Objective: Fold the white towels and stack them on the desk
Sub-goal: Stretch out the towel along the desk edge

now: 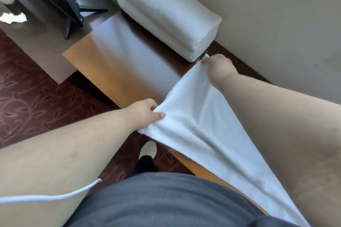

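A white towel (201, 127) stretches over the wooden desk (118, 71), running back under my right forearm toward my body. My left hand (147, 111) pinches its near corner at the desk's front edge. Farther in, close to the wall, my right hand (218, 68) grips the far corner, and the edge between the two hands is pulled taut. A stack of folded white towels (166, 10) lies on the desk against the wall, just beyond my right hand.
A dark monitor on its stand (60, 1) occupies the desk's left end. The beige wall (276, 14) runs along the desk's far side. Red patterned carpet (36, 97) and my shoe (147, 150) lie below the desk edge. A white cable (55, 196) crosses my left arm.
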The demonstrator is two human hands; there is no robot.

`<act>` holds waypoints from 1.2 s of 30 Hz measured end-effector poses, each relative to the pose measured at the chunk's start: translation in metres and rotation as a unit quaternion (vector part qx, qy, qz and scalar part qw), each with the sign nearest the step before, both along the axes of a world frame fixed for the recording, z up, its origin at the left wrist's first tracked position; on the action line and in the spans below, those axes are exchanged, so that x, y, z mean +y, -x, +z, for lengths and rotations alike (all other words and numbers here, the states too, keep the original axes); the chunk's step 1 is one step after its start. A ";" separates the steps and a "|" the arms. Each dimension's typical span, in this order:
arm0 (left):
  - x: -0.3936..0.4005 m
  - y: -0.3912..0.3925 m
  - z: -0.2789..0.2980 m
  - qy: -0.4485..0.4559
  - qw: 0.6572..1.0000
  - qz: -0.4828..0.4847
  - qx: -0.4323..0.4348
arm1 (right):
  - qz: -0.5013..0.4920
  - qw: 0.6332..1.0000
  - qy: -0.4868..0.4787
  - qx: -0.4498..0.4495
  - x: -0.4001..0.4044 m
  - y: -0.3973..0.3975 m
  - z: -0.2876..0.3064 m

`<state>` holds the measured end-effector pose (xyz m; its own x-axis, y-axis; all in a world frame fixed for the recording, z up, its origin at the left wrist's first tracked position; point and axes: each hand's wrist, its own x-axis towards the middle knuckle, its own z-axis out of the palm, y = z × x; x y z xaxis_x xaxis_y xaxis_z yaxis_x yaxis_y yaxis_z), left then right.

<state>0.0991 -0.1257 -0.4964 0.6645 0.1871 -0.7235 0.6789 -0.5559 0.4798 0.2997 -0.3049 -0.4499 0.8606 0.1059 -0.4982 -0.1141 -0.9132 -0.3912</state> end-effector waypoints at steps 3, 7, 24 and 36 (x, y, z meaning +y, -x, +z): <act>0.016 -0.006 -0.012 -0.035 0.997 0.055 -0.036 | 0.143 0.985 0.087 -0.044 0.007 0.005 -0.010; 0.031 -0.016 -0.020 -0.122 0.990 0.053 -0.047 | 0.072 0.996 -0.042 -0.026 0.005 0.006 -0.029; -0.140 -0.106 0.005 -0.212 0.757 -0.578 -0.217 | -0.147 0.984 0.090 0.030 -0.197 0.188 -0.040; -0.344 -0.111 -0.026 -0.214 0.730 -0.639 -0.111 | -0.313 0.936 0.101 0.124 -0.334 0.332 -0.056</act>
<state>0.2103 -0.4702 -0.5227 0.5863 -0.5119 -0.6279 -0.5943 -0.7985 0.0960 -0.0325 -0.6387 -0.5063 0.5776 -0.4984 -0.6465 -0.7156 -0.6902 -0.1073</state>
